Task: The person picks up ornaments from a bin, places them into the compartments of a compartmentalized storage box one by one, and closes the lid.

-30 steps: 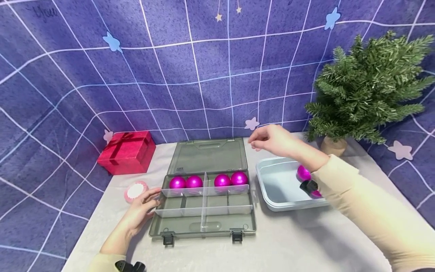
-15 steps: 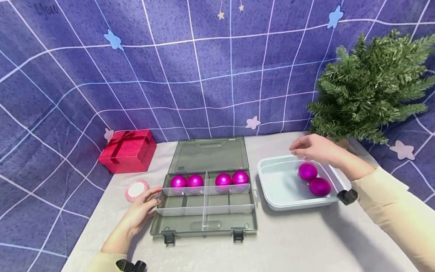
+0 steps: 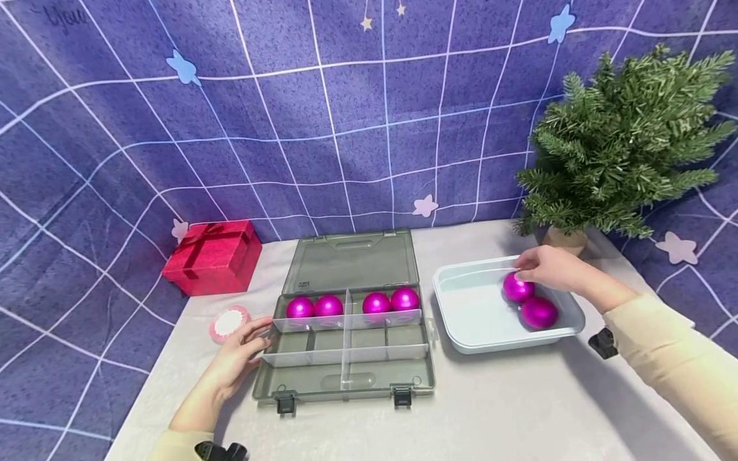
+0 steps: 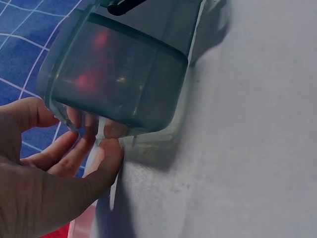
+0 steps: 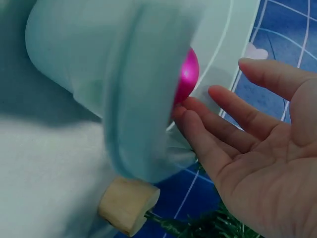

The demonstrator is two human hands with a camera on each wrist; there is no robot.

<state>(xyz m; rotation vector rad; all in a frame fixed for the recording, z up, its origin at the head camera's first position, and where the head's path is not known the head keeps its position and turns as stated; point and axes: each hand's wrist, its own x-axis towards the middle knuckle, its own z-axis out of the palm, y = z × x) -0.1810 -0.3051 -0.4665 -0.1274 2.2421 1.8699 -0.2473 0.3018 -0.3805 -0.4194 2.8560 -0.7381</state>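
Observation:
A grey translucent divider box (image 3: pixel 346 370) lies with its lid raised back. Two magenta balls (image 3: pixel 300 308) sit in its back left compartment and two more magenta balls (image 3: pixel 405 299) in the back right one. My left hand (image 3: pixel 233 362) rests against the box's left side, fingers loosely bent, as the left wrist view confirms. Over the pale blue tub (image 3: pixel 469 314), my right hand (image 3: pixel 553 269) reaches in at the far ball (image 3: pixel 517 288). In the right wrist view its fingertips meet that ball (image 5: pixel 188 77), thumb well apart. A nearer ball (image 3: pixel 539 313) lies beside it.
Behind the tub stands a small artificial pine tree (image 3: pixel 623 147) on a wooden base (image 3: pixel 565 241). A red gift box (image 3: pixel 213 257) is at the back left, with a pink and white round item (image 3: pixel 229 324) in front. A blue star-patterned cloth (image 3: pixel 346 115) hangs behind.
My right hand has moved right from beside the box's lid and down into the tub, to the far ball. The left hand stays at the box; the balls keep their places.

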